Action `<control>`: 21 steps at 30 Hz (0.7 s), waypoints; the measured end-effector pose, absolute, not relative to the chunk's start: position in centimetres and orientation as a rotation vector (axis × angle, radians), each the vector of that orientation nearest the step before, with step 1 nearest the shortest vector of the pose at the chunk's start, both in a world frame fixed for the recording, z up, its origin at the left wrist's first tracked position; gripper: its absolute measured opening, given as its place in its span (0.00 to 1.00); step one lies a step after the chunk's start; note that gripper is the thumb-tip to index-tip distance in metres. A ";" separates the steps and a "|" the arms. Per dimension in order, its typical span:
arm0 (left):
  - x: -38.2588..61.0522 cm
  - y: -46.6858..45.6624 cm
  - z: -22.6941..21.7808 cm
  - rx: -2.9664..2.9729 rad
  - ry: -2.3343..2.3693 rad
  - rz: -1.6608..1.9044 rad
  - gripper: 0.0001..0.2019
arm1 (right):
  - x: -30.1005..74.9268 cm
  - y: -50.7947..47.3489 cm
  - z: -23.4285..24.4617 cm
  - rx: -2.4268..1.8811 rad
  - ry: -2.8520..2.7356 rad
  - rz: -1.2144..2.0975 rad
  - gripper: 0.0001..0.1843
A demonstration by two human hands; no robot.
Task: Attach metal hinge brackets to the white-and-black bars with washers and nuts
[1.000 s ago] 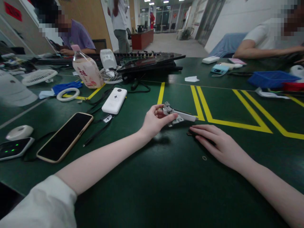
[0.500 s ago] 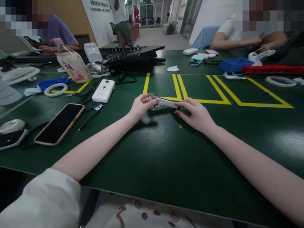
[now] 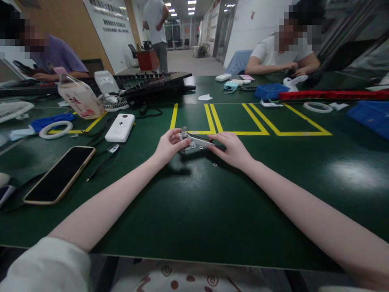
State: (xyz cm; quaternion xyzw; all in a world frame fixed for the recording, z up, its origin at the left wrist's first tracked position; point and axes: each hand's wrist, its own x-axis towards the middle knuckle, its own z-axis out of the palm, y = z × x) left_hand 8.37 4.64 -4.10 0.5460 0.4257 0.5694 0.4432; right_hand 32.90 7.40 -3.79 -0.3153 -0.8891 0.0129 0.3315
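Observation:
Just above the green table, a silver metal fitting with a long narrow arm and a bracket-like left end spans my two hands. I cannot make out its exact kind. My left hand is closed around the bracket end, thumb on top. At the other end, the thumb and forefinger of my right hand close about the tip of the arm; the fingertips partly hide it. Two small pale rings, like washers, lie below: one ring under the arm, another ring nearer me.
Left on the table lie a phone, a white power bank, a tape roll and a drink bottle. Yellow tape marks the surface. Blue bins stand right. Other people sit across the table.
The whole view has tilted up and turned to the right, bringing a blue bin in at the right edge. Both hands keep hold of the metal fitting, with little change in grip.

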 end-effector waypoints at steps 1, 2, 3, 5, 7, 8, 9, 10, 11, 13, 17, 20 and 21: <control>8.1 4.7 -4.1 1.371 1.055 1.436 0.27 | 33.4 7.4 -3.8 -0.834 -2.243 0.055 0.15; 7.8 4.7 -4.1 1.409 1.059 1.474 0.29 | 34.0 7.6 -3.7 -0.858 -2.147 0.070 0.14; 7.4 4.6 -4.0 1.554 1.093 1.520 0.31 | 34.8 7.7 -3.7 -0.896 -2.042 0.080 0.13; 6.7 4.5 -3.9 1.828 1.206 1.559 0.35 | 36.8 8.0 -3.8 -1.012 -1.819 0.094 0.13; 6.2 4.2 -3.6 2.040 1.287 1.575 0.36 | 38.8 7.9 -3.8 -1.127 -1.634 0.097 0.14; 6.0 4.1 -3.5 2.149 1.296 1.549 0.37 | 39.6 7.6 -3.8 -1.156 -1.605 0.090 0.14; 6.0 3.9 -3.4 2.258 1.288 1.508 0.38 | 40.2 7.1 -3.8 -1.160 -1.633 0.074 0.13; 6.1 3.6 -3.3 2.362 1.273 1.475 0.39 | 40.4 6.4 -3.7 -1.137 -1.714 0.054 0.12; 6.2 3.3 -3.2 2.453 1.252 1.444 0.39 | 40.4 5.6 -3.6 -1.096 -1.833 0.033 0.11; 6.9 2.6 -3.2 2.621 1.156 1.333 0.38 | 39.5 3.8 -3.3 -0.993 -2.065 -0.011 0.13; 8.9 1.2 -3.1 2.816 0.915 1.213 0.36 | 35.7 1.5 -3.0 -0.822 -2.359 -0.127 0.40; 9.9 0.7 -3.0 2.910 0.826 1.244 0.36 | 33.8 1.3 -3.0 -0.759 -2.468 -0.162 0.50; 10.0 0.6 -3.0 2.927 0.815 1.252 0.36 | 33.5 1.3 -3.0 -0.759 -2.470 -0.155 0.52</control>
